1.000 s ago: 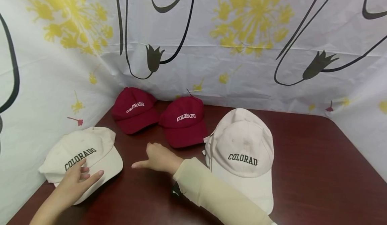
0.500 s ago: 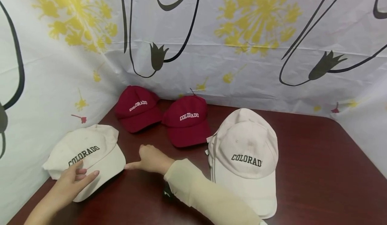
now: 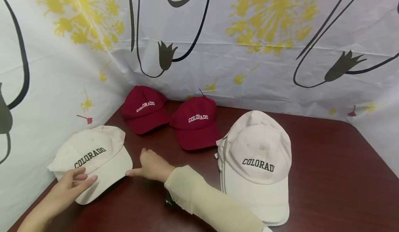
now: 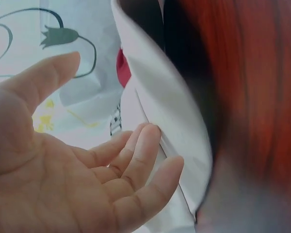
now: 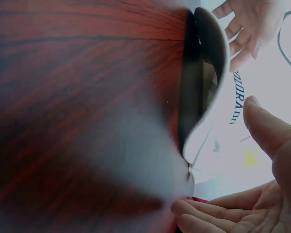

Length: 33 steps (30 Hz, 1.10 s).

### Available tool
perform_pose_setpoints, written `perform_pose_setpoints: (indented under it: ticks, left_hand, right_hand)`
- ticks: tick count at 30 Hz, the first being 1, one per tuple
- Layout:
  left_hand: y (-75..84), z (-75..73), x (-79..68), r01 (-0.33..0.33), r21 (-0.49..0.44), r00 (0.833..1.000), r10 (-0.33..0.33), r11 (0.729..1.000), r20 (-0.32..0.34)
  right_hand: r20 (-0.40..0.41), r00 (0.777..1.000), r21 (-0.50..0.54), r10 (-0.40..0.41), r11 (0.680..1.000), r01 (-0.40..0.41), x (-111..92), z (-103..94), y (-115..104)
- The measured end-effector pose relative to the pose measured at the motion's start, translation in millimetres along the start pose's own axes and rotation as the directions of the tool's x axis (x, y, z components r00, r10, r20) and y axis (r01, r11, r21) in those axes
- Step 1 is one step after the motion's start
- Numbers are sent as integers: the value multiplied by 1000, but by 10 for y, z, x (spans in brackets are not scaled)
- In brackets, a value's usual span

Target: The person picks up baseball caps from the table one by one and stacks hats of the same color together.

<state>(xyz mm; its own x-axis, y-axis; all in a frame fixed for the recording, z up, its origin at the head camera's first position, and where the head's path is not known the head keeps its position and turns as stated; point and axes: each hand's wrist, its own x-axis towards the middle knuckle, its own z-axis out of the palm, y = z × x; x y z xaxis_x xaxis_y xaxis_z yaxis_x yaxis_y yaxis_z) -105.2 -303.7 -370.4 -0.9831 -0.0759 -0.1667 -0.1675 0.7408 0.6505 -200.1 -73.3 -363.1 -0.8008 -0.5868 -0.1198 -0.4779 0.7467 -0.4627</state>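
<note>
A cream cap with dark COLORADO lettering rests at the table's left, brim pointing toward the front right. My left hand is at its near side, fingers loosely bent and overlapping the lettering and brim. In the left wrist view, that hand's fingertips are right at the brim, the thumb spread away. My right hand is at the brim's right end, thumb tip at its edge. In the right wrist view, the right hand's thumb and straight fingers are spread apart, with nothing between them.
Two dark red caps sit side by side at the back. Nested cream caps lie right of my right sleeve. A patterned cloth rises behind the dark wooden table.
My right hand has moved left, bringing its thumb to the cap's brim. The left hand has shifted slightly down and left across the cap. The whole head view has drifted a little.
</note>
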Motion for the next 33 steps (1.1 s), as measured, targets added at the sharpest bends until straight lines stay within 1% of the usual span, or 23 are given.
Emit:
perform_pose_setpoints:
  ticks: [3,9,12,15,19,23,25,29,33]
  left_hand:
    - [-58,-17,12,1,-2,1000,-1,1000,-8]
    - [-221,-47,49,-12,-4,1000,12,1000,-24]
    - [-298,-72,61,-19,-11,1000,18,1000,-24]
    - [-345,-96,68,-3,3,1000,3,1000,-25]
    - [-360,-123,74,17,37,999,-16,999,-32]
    - [-347,-144,98,-8,74,998,12,997,-56]
    - [-334,-154,114,-17,90,998,22,996,-56]
    - [-328,-157,124,-32,88,998,37,996,-56]
    - [-322,-137,119,-63,83,994,70,995,-88]
  right_hand:
    - [-8,1000,-6,17,1000,-17,28,24,-12]
    - [-5,1000,-67,18,998,-18,66,78,-18]
    - [-14,1000,-69,16,997,-17,91,114,-31]
    - [-20,1000,-68,17,998,-18,120,154,-53]
    - [-22,999,-62,24,998,-26,152,193,-93]
    - [-19,999,-38,36,999,-37,178,211,-124]
    - [-14,999,-17,50,999,-50,191,213,-140]
    - [-8,996,22,84,996,-84,228,220,-178]
    - [-20,996,11,88,996,-88,262,228,-206]
